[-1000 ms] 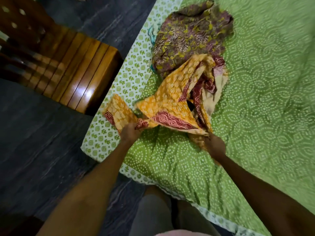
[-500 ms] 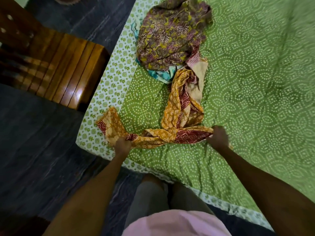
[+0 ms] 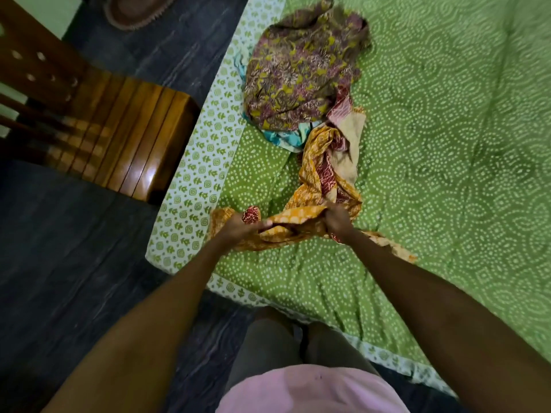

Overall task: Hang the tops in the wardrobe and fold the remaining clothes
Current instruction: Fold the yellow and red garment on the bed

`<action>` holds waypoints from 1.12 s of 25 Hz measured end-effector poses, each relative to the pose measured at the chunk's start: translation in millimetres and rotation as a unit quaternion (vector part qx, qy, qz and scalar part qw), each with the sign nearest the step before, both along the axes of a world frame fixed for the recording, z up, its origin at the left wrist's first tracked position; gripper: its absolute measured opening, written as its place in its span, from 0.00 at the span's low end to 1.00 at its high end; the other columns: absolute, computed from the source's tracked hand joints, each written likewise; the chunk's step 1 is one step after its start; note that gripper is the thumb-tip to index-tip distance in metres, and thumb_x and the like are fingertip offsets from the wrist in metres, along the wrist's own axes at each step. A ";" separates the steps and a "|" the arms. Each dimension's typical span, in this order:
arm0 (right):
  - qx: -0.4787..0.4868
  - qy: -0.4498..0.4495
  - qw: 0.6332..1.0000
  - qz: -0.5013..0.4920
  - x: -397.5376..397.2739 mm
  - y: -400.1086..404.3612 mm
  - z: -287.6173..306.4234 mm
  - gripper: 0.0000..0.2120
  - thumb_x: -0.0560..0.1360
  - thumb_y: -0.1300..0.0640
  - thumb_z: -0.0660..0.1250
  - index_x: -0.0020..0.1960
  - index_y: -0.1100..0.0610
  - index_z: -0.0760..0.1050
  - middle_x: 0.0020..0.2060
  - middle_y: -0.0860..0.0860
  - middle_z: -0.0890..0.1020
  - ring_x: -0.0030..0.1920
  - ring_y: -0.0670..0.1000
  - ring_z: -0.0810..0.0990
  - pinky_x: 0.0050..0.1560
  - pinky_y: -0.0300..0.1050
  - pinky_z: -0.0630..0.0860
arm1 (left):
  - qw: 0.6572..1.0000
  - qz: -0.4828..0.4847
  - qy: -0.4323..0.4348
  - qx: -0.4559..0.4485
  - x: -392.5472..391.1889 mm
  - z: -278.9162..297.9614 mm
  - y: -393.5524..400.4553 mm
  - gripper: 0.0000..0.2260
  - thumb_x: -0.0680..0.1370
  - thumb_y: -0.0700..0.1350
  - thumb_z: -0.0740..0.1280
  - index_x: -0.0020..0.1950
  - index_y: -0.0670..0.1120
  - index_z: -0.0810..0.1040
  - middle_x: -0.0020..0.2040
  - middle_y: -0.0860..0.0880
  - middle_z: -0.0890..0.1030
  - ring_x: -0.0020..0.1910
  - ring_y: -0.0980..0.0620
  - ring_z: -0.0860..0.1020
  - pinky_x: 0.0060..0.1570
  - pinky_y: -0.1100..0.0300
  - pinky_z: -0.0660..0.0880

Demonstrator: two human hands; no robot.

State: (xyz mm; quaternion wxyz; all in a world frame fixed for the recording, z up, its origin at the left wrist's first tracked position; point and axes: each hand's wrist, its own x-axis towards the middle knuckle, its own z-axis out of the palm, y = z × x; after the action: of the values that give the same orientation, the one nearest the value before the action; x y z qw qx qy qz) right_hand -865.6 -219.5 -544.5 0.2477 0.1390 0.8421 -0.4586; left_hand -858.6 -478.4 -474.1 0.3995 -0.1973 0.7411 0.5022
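I stand at the corner of the bed (image 3: 447, 144), which is covered by a green sheet with white dotted patterns and a pale printed border, and I have both hands on the orange garment (image 3: 320, 174). My left hand (image 3: 238, 223) has its grip closed on one bunched end of the cloth, fingers curled round it, with a red patterned bit poking up just above my knuckles. My right hand (image 3: 338, 220) has its grip closed on the cloth a little further along, fist curled over a gathered fold. Between my two hands a short stretch of the orange fabric runs across, slightly slack and folded on itself. The rest of the garment trails away from my right hand up the bed, twisted, showing red print and a plain beige lining, and another piece lies on the sheet under my right forearm. The far end of it touches the purple and yellow floral garment (image 3: 301, 67), which lies crumpled near the bed's edge, with a turquoise piece of cloth (image 3: 283, 138) showing at its lower rim; whether that is part of the floral garment or a separate item I cannot tell. To my left, beside the bed, a wooden chair (image 3: 119, 138) stands on the dark floor (image 3: 74, 263), and a brown mat (image 3: 134, 10) lies at the top edge.
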 end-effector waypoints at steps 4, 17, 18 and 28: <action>-0.050 -0.036 0.996 -0.071 -41.0 57.7 82.7 0.15 0.75 0.51 0.67 0.33 0.56 0.77 0.31 0.54 0.79 0.33 0.50 0.75 0.38 0.45 0.69 | 0.936 -0.275 0.073 -0.210 -44.0 34.7 -29.4 0.15 0.69 0.51 0.76 0.38 0.42 0.76 0.35 0.46 0.77 0.37 0.48 0.76 0.32 0.60 0.68; 0.160 0.231 0.954 -0.109 -152.8 64.6 326.8 0.11 0.76 0.64 0.59 0.51 0.70 0.77 0.40 0.60 0.74 0.43 0.54 0.74 0.40 0.45 0.64 | 0.857 0.036 0.449 -0.252 -186.5 251.4 5.5 0.10 0.80 0.42 0.57 0.57 0.37 0.70 0.59 0.35 0.76 0.59 0.37 0.74 0.52 0.52 0.68; 0.145 0.272 0.939 -0.151 -157.5 61.6 345.1 0.11 0.75 0.64 0.59 0.51 0.67 0.77 0.41 0.60 0.77 0.45 0.55 0.77 0.40 0.46 0.65 | 0.836 0.063 0.483 -0.251 -194.7 271.9 10.0 0.08 0.80 0.41 0.57 0.55 0.38 0.69 0.57 0.35 0.76 0.57 0.38 0.74 0.50 0.51 0.68; 0.325 0.333 0.884 -0.049 -96.9 104.7 305.3 0.14 0.70 0.62 0.66 0.55 0.57 0.79 0.49 0.61 0.82 0.51 0.62 0.80 0.45 0.50 0.73 | 0.698 -0.223 0.597 -0.327 -127.6 226.9 -32.2 0.15 0.72 0.40 0.63 0.55 0.34 0.75 0.53 0.34 0.76 0.53 0.36 0.75 0.52 0.48 0.67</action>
State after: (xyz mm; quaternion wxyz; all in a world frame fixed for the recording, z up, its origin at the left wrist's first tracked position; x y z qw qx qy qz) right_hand -962.4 -114.8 -239.2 -0.1294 0.0920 0.9689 -0.1899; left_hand -986.2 -510.6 -247.2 -0.1158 0.1970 0.9639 0.1370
